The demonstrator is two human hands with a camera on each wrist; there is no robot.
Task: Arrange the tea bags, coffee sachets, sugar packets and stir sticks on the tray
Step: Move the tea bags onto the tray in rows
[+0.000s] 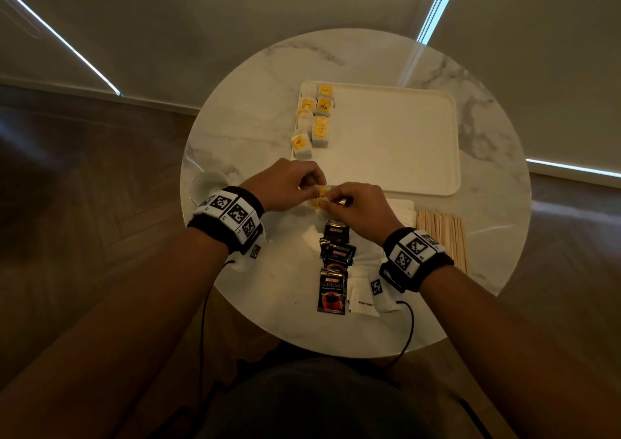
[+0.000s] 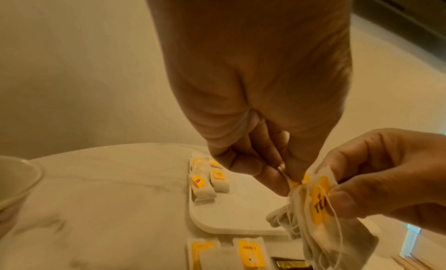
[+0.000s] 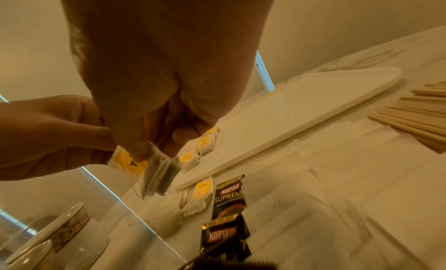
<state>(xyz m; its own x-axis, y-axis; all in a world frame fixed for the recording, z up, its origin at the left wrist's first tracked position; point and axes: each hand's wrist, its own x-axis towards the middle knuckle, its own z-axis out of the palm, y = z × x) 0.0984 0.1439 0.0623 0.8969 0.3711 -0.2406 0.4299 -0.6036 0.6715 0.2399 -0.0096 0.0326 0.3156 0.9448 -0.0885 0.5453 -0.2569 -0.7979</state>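
I sit at a round white marble tabletop (image 1: 255, 109) with a cream rectangular tray (image 1: 396, 136) on it; every place below is given relative to that tray.

Just short of the tray's near left corner, both my hands meet above the tabletop over a small bunch of tea bags (image 2: 321, 213). My left hand (image 1: 285, 183) has its grip closed in a pinch: thumb and fingertips (image 2: 272, 180) squeeze a yellow tag at the top of the bunch. My right hand (image 1: 356, 206) also has its grip closed, thumb and fingers curled around the bunch; the yellow tag facing out reads "TEA" in black, partly covered by my thumb. Thin white strings trail down over the hanging paper bags.

Along the tray's left edge, arranged tea bags (image 1: 314, 119) lie in two short columns, white with yellow tags, one tag reading "TEA".

On the tabletop just outside the tray's near edge lie loose tea bags (image 3: 200, 197) with yellow tags. Nearer to me than those, black coffee sachets (image 1: 334, 260) run in a line, printed "KOPIKO" and "SUPREMO" above a picture of a cup. Touching their right side are white sugar packets (image 1: 361, 290), one marked "White Sugar".

Off the tray's near right corner lie wooden stir sticks (image 1: 442, 237), side by side.

Left of the tray, near the tabletop's edge, stands a white cup (image 1: 210, 183).
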